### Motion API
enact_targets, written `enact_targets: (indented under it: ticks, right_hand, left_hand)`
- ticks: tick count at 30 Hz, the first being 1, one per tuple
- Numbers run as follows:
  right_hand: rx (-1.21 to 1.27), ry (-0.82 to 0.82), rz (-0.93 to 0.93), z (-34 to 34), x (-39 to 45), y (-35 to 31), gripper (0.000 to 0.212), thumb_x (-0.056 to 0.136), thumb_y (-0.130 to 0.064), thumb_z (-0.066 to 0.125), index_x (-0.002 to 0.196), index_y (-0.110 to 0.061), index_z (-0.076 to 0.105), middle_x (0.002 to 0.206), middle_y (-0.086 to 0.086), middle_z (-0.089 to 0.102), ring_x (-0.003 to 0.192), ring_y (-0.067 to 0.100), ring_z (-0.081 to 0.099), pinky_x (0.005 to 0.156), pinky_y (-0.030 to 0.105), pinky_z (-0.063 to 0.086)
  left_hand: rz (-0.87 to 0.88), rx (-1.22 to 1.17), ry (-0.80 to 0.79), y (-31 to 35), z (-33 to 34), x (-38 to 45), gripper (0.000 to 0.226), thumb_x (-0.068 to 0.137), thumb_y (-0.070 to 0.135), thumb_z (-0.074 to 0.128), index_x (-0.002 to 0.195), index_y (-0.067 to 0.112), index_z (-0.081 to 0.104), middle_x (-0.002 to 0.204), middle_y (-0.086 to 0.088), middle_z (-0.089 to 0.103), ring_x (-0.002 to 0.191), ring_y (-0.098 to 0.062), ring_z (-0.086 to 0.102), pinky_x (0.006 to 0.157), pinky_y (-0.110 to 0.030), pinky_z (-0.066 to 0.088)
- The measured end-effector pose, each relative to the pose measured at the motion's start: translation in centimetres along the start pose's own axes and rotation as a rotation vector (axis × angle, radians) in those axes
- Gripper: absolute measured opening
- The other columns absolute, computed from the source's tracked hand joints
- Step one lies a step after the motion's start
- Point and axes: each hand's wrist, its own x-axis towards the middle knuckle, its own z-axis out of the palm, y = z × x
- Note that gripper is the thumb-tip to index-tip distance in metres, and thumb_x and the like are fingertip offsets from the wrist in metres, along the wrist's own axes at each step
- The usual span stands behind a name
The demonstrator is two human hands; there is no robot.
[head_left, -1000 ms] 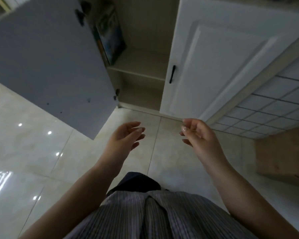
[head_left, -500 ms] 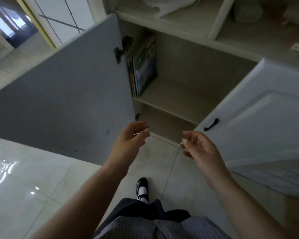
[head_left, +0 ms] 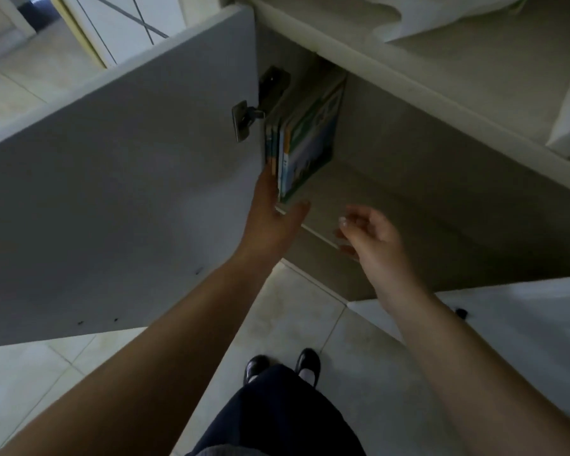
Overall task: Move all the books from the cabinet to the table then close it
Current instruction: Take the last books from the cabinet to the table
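At left hand's point(head_left: 270, 212) fingertips, books point(head_left: 305, 143).

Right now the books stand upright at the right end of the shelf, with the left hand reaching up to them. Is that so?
Not quite. The head view shows the books upright at the left end of the shelf, beside the hinge. The left hand does reach up to them.

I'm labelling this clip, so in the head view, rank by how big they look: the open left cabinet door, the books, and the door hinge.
1. Open left cabinet door, far the largest, partly because it is nearest the camera.
2. Books, standing on the shelf.
3. Door hinge, smallest.
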Motion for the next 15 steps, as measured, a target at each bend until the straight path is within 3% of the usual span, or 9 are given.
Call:
enact_targets:
  ticks: [2, 5, 8, 10, 11, 13, 15]
  right_hand:
    - [0.002, 0.001, 0.022, 0.1, 2.1, -0.1, 0.019, 0.089, -0.019, 0.059, 0.083, -0.037, 0.058, 0.092, -0.006, 0.063, 0.101, 0.023, 0.063, 0.095, 0.047, 0.051]
    - [-0.01, -0.029, 0.002, 0.2, 4.6, -0.1, 0.021, 0.09, -0.015, 0.057, 0.088, -0.036, 0.058, 0.092, -0.006, 0.062, 0.105, 0.027, 0.062, 0.095, 0.049, 0.05]
    - [0.005, -0.085, -0.002, 0.5, 6.4, -0.3, 0.028, 0.09, -0.011, 0.055, 0.107, -0.034, 0.056, 0.103, -0.009, 0.062, 0.109, 0.02, 0.06, 0.096, 0.042, 0.051]
    - [0.047, -0.106, 0.023, 0.7, 7.2, -0.6, 0.038, 0.091, -0.008, 0.054, 0.122, -0.031, 0.051, 0.114, -0.007, 0.059, 0.113, 0.016, 0.058, 0.094, 0.035, 0.051]
    - [0.078, -0.114, 0.035, 0.7, 7.5, -0.8, 0.041, 0.092, -0.006, 0.053, 0.125, -0.03, 0.049, 0.119, -0.004, 0.057, 0.115, 0.015, 0.056, 0.091, 0.032, 0.051]
    - [0.114, -0.125, 0.037, 0.9, 7.9, -0.9, 0.042, 0.092, -0.004, 0.052, 0.123, -0.032, 0.048, 0.127, 0.001, 0.054, 0.116, 0.015, 0.055, 0.086, 0.026, 0.049]
    - [0.112, -0.133, 0.036, 0.9, 8.3, -1.1, 0.041, 0.092, -0.004, 0.051, 0.117, -0.036, 0.047, 0.13, 0.002, 0.053, 0.115, 0.014, 0.055, 0.085, 0.024, 0.048]
  left_hand:
    - [0.054, 0.027, 0.013, -0.4, 0.8, 2.3, 0.072, 0.091, 0.008, 0.059, 0.146, 0.025, 0.015, 0.133, 0.016, 0.034, 0.12, 0.002, 0.03, 0.088, -0.004, 0.033]
    - [0.108, 0.09, 0.086, -1.0, 1.4, 5.4, 0.071, 0.09, 0.004, 0.06, 0.148, 0.008, 0.019, 0.143, 0.0, 0.036, 0.12, 0.004, 0.032, 0.089, -0.002, 0.032]
    - [0.137, 0.064, 0.126, -1.3, 1.8, 7.4, 0.073, 0.091, 0.0, 0.057, 0.147, -0.001, 0.011, 0.144, 0.001, 0.023, 0.119, 0.017, 0.038, 0.095, 0.0, 0.031]
    - [0.121, 0.062, 0.156, -1.4, 2.0, 8.3, 0.077, 0.09, 0.008, 0.06, 0.15, 0.009, 0.011, 0.147, 0.008, 0.021, 0.132, 0.003, 0.03, 0.102, -0.006, 0.03]
    - [0.123, 0.056, 0.16, -1.5, 2.2, 8.7, 0.078, 0.091, 0.009, 0.061, 0.149, 0.009, 0.01, 0.143, 0.012, 0.021, 0.129, 0.002, 0.026, 0.097, 0.0, 0.029]
    - [0.117, 0.024, 0.171, -1.9, 2.2, 9.5, 0.076, 0.091, 0.008, 0.059, 0.149, 0.007, 0.01, 0.142, 0.009, 0.026, 0.123, 0.002, 0.025, 0.09, 0.008, 0.024]
    - [0.113, -0.019, 0.177, -2.1, 2.1, 10.2, 0.073, 0.092, 0.005, 0.057, 0.149, 0.008, 0.012, 0.141, 0.007, 0.029, 0.123, -0.001, 0.028, 0.094, 0.002, 0.028]
